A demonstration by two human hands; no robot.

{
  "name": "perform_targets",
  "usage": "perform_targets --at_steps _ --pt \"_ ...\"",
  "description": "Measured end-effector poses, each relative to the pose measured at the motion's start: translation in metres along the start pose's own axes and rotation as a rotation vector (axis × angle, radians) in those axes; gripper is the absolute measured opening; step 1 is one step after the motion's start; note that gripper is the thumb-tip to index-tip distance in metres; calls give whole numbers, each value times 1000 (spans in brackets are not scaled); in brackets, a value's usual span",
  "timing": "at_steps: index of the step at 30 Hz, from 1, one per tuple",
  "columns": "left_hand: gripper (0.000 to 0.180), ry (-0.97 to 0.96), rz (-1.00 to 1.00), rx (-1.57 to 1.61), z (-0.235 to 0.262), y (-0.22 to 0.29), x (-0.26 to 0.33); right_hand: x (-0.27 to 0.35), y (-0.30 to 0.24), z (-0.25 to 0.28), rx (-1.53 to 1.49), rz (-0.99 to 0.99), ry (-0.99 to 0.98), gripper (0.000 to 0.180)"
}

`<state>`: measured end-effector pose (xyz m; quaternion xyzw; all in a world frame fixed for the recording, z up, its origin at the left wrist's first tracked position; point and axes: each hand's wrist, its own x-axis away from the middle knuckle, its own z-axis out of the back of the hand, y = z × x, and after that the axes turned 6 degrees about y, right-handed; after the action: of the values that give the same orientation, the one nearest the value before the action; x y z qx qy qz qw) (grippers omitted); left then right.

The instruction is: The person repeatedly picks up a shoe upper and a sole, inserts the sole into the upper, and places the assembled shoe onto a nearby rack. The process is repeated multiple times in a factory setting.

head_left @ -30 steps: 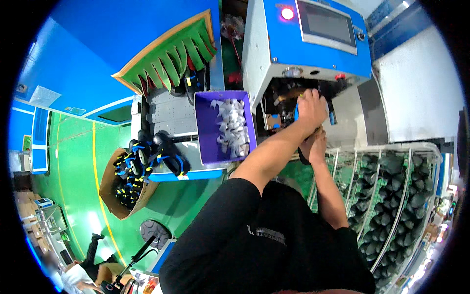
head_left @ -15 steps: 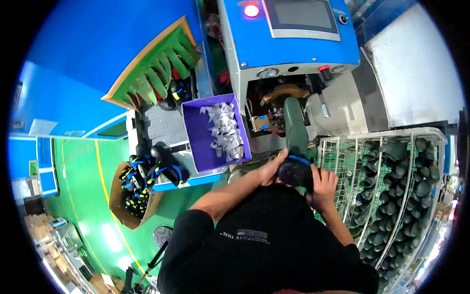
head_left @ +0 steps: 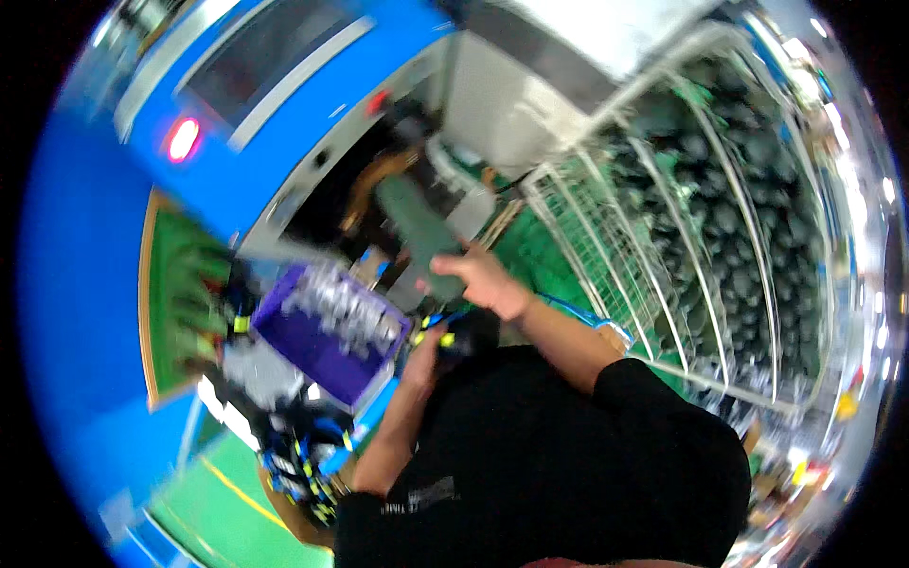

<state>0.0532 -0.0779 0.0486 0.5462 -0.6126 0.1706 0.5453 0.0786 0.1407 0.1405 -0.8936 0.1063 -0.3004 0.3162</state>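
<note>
Purple bin [head_left: 312,355], wire rack [head_left: 663,256], blue machine [head_left: 284,123]

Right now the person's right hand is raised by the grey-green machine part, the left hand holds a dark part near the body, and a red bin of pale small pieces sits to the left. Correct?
Not quite: the bin is purple, not red, as the head view shows. The rest stands: the right hand is raised by the grey-green machine part, the left hand holds a dark part near the body, and the bin holds pale small pieces.

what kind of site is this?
Likely a factory assembly station: a blue machine with a screen and red light, a purple bin of small pale parts, and a white wire rack full of dark round parts.
</note>
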Motion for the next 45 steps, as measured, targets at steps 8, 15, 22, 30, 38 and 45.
perform_targets --at_steps 8,15,22,30,38,45 --pt "76 -61 -102 77 -44 33 34 101 -37 202 -102 77 286 53" --pt "85 122 -153 -255 -125 52 -1 242 8 441 -893 234 902 39" --pt "62 73 -257 -747 -178 54 -32 315 -16 632 -1378 787 571 41" --pt "36 3 -261 -877 -195 60 -4 303 -91 758 -1375 925 1224 40" --pt "49 606 -375 64 3 -39 142 224 11 693 -594 141 1254 30" --pt "50 748 -828 242 140 -119 216 48 -9 467 123 -437 801 19"
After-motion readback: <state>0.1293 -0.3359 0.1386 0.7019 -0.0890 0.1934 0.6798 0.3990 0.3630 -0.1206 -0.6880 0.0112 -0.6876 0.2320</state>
